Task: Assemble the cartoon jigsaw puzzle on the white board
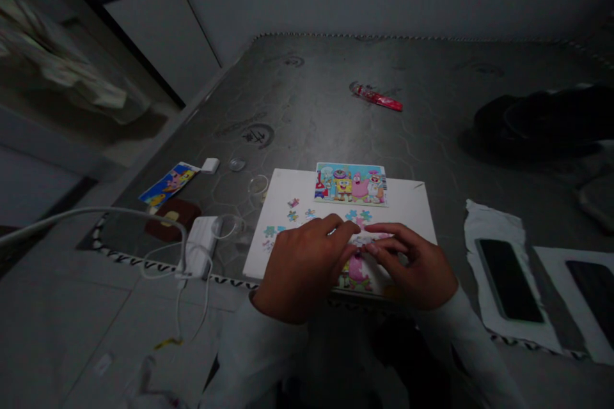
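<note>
A white board (407, 201) lies in front of me with jigsaw puzzle pieces (292, 215) scattered over its left and upper parts. Near its front edge is a partly joined puzzle (357, 271) in pink and yellow, largely covered by my hands. My left hand (311, 262) reaches over from the left, fingers curled, tips at a puzzle piece above the joined part. From the right, my right hand (415, 262) pinches at the same spot with thumb and index finger. The piece between the fingertips is mostly hidden. A cartoon picture card (351, 185) rests at the board's top edge.
Left of the board are a white power strip (200, 246) with cables, a brown box (171, 218), a blue card (170, 184) and clear rings (259, 185). A red-handled tool (377, 97) lies farther back. Phones (511, 278) on white sheets and a dark bag (542, 121) are right.
</note>
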Available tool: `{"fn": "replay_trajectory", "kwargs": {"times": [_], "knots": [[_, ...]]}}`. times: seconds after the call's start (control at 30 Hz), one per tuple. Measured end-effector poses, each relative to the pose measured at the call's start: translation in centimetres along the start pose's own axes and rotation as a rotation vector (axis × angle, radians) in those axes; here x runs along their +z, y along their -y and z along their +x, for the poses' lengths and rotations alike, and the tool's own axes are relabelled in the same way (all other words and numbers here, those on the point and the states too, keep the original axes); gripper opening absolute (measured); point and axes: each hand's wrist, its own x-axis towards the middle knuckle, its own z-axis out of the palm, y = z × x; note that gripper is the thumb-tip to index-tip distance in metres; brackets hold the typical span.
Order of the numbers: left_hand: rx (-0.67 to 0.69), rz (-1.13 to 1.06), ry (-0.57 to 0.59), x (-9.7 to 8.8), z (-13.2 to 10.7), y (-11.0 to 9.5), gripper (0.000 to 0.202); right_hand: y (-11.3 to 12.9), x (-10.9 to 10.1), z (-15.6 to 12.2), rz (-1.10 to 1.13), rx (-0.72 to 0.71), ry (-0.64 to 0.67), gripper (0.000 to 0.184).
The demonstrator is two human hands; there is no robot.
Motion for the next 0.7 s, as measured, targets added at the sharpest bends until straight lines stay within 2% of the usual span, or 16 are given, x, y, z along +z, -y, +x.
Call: {"fn": "replay_trajectory", "kwargs": {"times": [0.3,0.47,0.53,0.7], "knots": [[0.007,0.042,0.04,-0.2,0.2,0.0,0.015,0.4,0.2,0.0,-0.019,-0.002,0.018,0.031],[0.026,0.072,0.036,0.0,0.0,0.2,0.015,1.7,0.6,-0.5,-0.014,0.013,-0.079,0.017],[0.038,0.087,0.038,0.0,-0.1,0.2,0.017,2.0,0.7,-0.5,-0.008,0.024,-0.076,0.015],[0.069,0.106,0.075,-0.2,-0.1,0.2,0.023,1.4,0.7,-0.2,-0.078,-0.036,-0.052,0.017]]}}
